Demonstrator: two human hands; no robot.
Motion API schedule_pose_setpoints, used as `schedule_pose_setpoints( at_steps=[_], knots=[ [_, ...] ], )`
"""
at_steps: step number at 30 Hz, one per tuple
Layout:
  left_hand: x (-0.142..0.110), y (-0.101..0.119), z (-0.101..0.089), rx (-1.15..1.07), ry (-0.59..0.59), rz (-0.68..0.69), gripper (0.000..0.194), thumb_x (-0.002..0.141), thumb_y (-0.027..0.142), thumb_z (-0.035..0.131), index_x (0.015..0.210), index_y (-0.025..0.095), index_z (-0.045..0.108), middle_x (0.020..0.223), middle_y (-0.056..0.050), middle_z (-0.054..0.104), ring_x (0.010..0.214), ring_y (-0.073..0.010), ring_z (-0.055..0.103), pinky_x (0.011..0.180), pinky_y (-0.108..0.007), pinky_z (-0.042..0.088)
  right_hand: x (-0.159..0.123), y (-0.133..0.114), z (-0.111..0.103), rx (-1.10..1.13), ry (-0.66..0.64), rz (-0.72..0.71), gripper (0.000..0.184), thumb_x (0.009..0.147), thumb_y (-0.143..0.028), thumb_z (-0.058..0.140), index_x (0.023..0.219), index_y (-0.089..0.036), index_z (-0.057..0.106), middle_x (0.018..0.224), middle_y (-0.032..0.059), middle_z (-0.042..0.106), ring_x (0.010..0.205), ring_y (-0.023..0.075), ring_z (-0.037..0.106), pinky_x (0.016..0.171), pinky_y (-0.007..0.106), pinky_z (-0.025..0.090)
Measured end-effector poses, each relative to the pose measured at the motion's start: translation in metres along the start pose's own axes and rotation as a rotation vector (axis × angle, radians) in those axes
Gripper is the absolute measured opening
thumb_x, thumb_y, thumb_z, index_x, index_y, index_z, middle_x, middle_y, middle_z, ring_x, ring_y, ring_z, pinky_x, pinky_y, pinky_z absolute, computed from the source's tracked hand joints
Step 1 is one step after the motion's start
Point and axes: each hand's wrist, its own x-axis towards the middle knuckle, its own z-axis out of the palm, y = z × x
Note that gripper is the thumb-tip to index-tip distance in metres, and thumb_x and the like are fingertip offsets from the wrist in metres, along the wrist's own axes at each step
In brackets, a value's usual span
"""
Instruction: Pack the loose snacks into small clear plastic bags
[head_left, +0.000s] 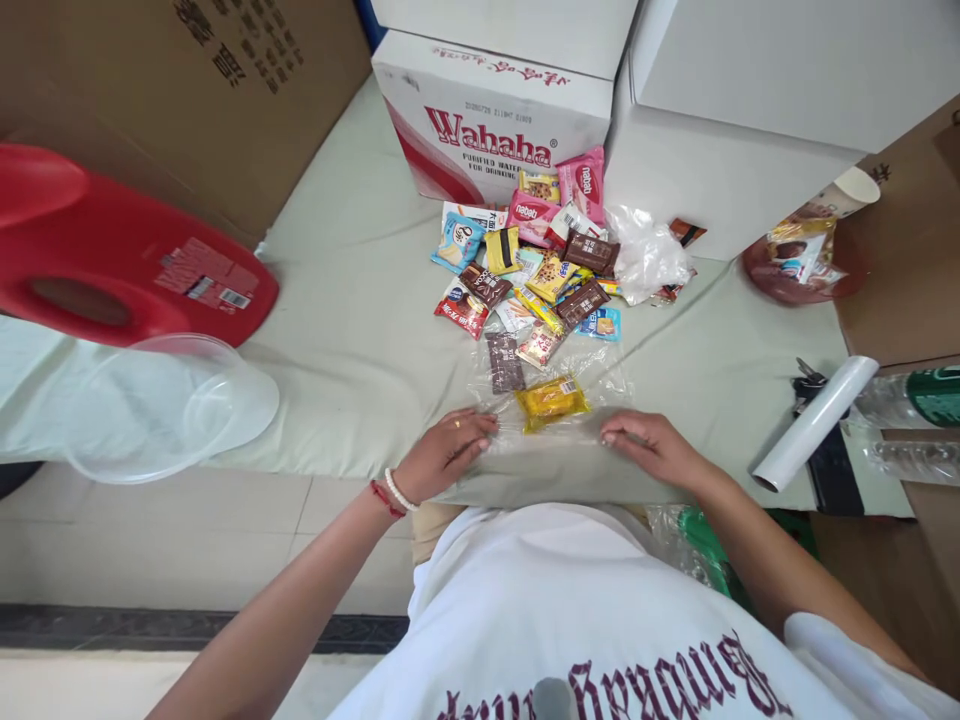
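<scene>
A clear plastic bag (609, 378) lies flat near the table's front edge, its top partly under a pile of wrapped snacks (551, 278). My left hand (450, 452) has its fingers closed on the bag's near left corner. At the near right corner, my right hand (651, 446) pinches the plastic between thumb and fingers. Between the two hands, a yellow wrapped snack (553, 402) rests on the plastic. Just behind it to the left is a dark brown packet (505, 362). Whether these two are inside the bag or on top, I cannot tell.
Behind the snacks stand a Wahaha carton (495, 125) and a white box (675, 170). A crumpled white bag (646, 255) touches the pile. Leftward are a red jug (135, 250) and a translucent lid (172, 400); rightward, a red bowl (772, 285), a white roll (816, 423) and plastic bottles (934, 395).
</scene>
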Motion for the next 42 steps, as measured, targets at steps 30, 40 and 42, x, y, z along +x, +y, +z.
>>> schedule_pose_setpoints(
  at_steps=[30, 40, 42],
  knots=[
    [0.075, -0.004, 0.013, 0.265, 0.483, -0.503, 0.011, 0.084, 0.031, 0.068, 0.082, 0.020, 0.065, 0.108, -0.010, 0.064, 0.105, -0.0280, 0.057, 0.088, -0.039, 0.044, 0.126, -0.062, -0.006, -0.820, -0.101, -0.422, 0.018, 0.097, -0.017, 0.050, 0.101, -0.020, 0.068, 0.116, 0.0099, 0.065, 0.089, 0.0214, 0.056, 0.075, 0.031, 0.039],
    [0.055, -0.009, -0.001, 0.054, 0.416, -0.338, 0.022, 0.079, 0.013, 0.058, 0.094, 0.020, 0.072, 0.078, -0.003, 0.060, 0.082, -0.0214, 0.058, 0.081, -0.036, 0.045, 0.065, -0.023, 0.035, -0.679, -0.265, -0.463, 0.032, 0.093, -0.006, 0.049, 0.097, -0.022, 0.076, 0.148, 0.0028, 0.059, 0.105, 0.0242, 0.064, 0.091, 0.040, 0.047],
    [0.048, 0.001, -0.006, -0.143, 0.452, -0.301, 0.018, 0.079, 0.015, 0.058, 0.087, 0.020, 0.072, 0.075, -0.001, 0.056, 0.073, -0.0167, 0.055, 0.072, -0.031, 0.045, 0.061, -0.022, 0.037, -0.677, -0.256, -0.447, 0.033, 0.094, -0.005, 0.048, 0.096, -0.021, 0.076, 0.150, 0.0028, 0.057, 0.108, 0.0253, 0.062, 0.093, 0.042, 0.047]
  ],
)
